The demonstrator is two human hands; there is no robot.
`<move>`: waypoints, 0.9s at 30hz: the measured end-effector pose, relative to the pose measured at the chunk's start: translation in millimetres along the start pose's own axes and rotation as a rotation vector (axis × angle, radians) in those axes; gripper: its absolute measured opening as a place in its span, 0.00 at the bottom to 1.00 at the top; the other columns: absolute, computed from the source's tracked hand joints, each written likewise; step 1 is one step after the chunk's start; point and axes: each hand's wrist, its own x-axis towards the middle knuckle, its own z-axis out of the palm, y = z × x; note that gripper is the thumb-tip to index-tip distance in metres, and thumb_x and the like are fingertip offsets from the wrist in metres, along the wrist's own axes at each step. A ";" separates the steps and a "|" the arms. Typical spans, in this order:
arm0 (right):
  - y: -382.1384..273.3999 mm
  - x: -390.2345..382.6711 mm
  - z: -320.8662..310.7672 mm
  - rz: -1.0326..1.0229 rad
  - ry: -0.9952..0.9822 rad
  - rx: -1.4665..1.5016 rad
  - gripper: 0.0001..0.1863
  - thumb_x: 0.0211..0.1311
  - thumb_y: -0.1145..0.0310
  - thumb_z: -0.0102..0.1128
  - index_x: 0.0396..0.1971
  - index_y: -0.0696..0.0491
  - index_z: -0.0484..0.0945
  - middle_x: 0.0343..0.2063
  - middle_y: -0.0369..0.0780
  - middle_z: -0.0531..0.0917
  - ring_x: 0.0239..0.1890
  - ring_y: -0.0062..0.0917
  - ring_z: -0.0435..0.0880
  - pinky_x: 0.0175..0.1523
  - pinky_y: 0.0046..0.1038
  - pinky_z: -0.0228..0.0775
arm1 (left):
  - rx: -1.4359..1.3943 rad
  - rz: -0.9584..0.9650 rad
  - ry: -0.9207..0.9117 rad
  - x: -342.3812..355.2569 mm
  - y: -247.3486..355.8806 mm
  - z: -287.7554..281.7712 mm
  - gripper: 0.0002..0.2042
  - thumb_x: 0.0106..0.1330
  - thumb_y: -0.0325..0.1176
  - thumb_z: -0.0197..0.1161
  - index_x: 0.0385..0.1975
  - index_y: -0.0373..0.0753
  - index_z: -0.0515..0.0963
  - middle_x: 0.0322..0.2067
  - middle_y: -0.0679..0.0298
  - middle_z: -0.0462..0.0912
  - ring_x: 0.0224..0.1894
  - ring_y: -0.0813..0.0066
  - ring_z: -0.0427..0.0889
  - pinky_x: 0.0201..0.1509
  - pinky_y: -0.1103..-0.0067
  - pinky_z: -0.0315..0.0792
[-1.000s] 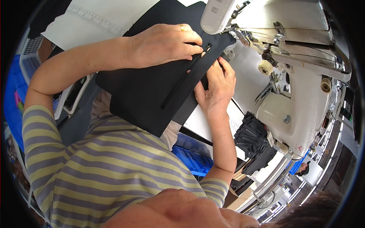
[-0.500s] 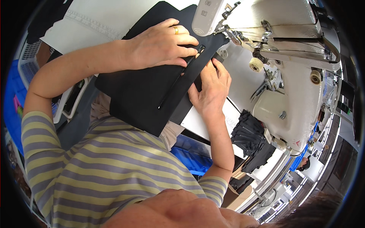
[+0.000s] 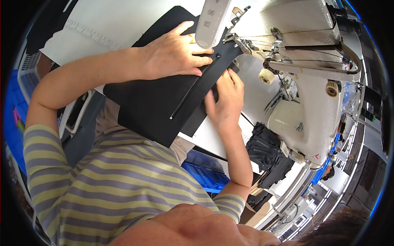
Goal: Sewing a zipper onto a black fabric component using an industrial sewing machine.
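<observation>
Short-sleeved shirt (image 3: 131,176) with yellow-green and grey stripes, gold-coloured ring (image 3: 192,38) on one of the hands (image 3: 172,55)

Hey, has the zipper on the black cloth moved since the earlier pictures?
Yes. Against the sewing machine, the zipper has moved slightly right, toward it: its gap to the cream dial looks smaller, though the camera shifted too.

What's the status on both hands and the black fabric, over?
Left hand spread on black fabric, beside zipper. Right hand at fabric's right edge, grip unclear. White housing blocks view of part of fabric's far edge.
</observation>
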 end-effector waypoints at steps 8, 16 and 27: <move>13.7 12.6 2.5 -0.053 0.052 -0.114 0.22 0.53 0.66 0.67 0.49 0.53 0.79 0.53 0.39 0.79 0.49 0.34 0.77 0.57 0.36 0.65 | 0.012 0.023 0.050 0.8 0.8 3.8 0.20 0.51 0.40 0.70 0.45 0.41 0.79 0.52 0.68 0.78 0.50 0.69 0.76 0.54 0.68 0.69; 15.5 9.6 8.0 -0.060 0.084 -0.111 0.24 0.50 0.62 0.69 0.50 0.51 0.79 0.53 0.37 0.79 0.49 0.32 0.77 0.58 0.35 0.64 | 0.023 0.006 0.027 1.8 0.4 2.5 0.20 0.53 0.40 0.68 0.46 0.43 0.78 0.53 0.68 0.75 0.51 0.69 0.75 0.54 0.67 0.68; 10.2 18.9 2.5 -0.048 0.024 -0.219 0.29 0.51 0.53 0.69 0.51 0.53 0.78 0.54 0.41 0.78 0.51 0.35 0.78 0.59 0.42 0.61 | -0.014 0.001 0.071 5.4 -8.8 7.9 0.20 0.53 0.40 0.69 0.47 0.44 0.79 0.54 0.66 0.76 0.49 0.64 0.75 0.53 0.67 0.71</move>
